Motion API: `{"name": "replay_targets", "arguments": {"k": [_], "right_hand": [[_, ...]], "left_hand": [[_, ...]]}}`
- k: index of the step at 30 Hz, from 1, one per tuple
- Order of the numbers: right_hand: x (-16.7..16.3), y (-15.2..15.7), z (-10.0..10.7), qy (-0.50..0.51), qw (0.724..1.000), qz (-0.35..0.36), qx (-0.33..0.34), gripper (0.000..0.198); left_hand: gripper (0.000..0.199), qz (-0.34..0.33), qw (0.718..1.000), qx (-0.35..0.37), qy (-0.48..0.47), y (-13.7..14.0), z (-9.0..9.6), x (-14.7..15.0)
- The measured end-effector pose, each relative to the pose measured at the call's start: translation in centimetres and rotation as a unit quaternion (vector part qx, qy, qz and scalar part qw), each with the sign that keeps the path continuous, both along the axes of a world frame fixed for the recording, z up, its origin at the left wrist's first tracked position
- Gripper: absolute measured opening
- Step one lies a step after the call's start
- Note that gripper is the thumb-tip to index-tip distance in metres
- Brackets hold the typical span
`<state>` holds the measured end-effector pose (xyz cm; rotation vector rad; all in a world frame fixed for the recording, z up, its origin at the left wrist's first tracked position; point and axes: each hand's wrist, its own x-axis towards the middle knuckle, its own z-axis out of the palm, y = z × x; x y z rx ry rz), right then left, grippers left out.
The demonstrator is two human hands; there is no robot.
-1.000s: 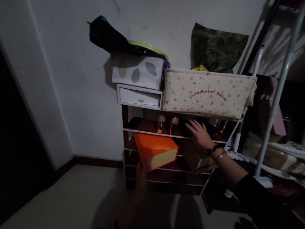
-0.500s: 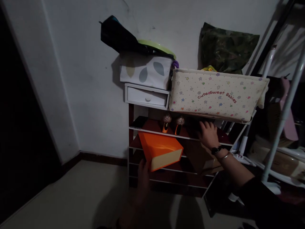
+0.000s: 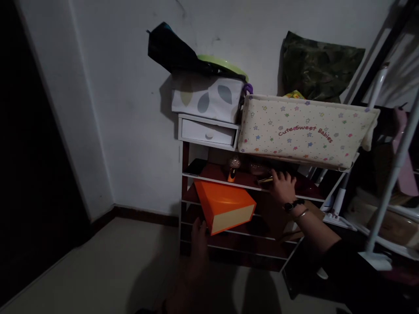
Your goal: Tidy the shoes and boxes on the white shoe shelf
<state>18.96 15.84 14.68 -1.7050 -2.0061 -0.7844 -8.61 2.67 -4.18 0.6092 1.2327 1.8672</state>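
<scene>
A glittery high-heeled shoe (image 3: 257, 168) lies tipped over on the upper rack shelf, dim and blurred. My right hand (image 3: 282, 187) has its fingers curled at that shoe's heel; the thumb side is partly hidden. To its left, a matching shoe (image 3: 234, 163) stands upright, its orange-and-black heel facing me. One shelf lower, an orange box (image 3: 225, 198) with a cream side juts out at a slant. Beside its lower left corner is my left hand (image 3: 199, 242), in shadow, fingers extended and holding nothing.
A white-edged rack (image 3: 229, 181) stands against the wall. On top are a star-print fabric bin (image 3: 307, 131), a small white drawer unit (image 3: 207, 132), a leaf-print box (image 3: 206, 98) and a black umbrella (image 3: 173, 48). Pale poles (image 3: 393, 170) lean at the right.
My right hand has moved left along the shelf to the right-hand shoe, which has tipped from upright onto its side. My left hand stays near the box. The view has shifted slightly.
</scene>
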Motion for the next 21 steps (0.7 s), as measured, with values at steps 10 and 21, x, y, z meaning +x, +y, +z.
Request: {"name": "replay_targets", "arguments": {"k": [10,21], "right_hand": [[-11.0,0.5,2.6,-0.156,0.947,0.280,0.020,0.070],[-8.3,1.3,-1.2,0.026,0.994,0.105,0.008,0.080]], "left_hand": [[0.057,0.013,0.995,-0.057,-0.081,1.1,0.5,0.6],[0.057,-0.007,0.998,-0.034,-0.057,0.1,0.3,0.4]]}}
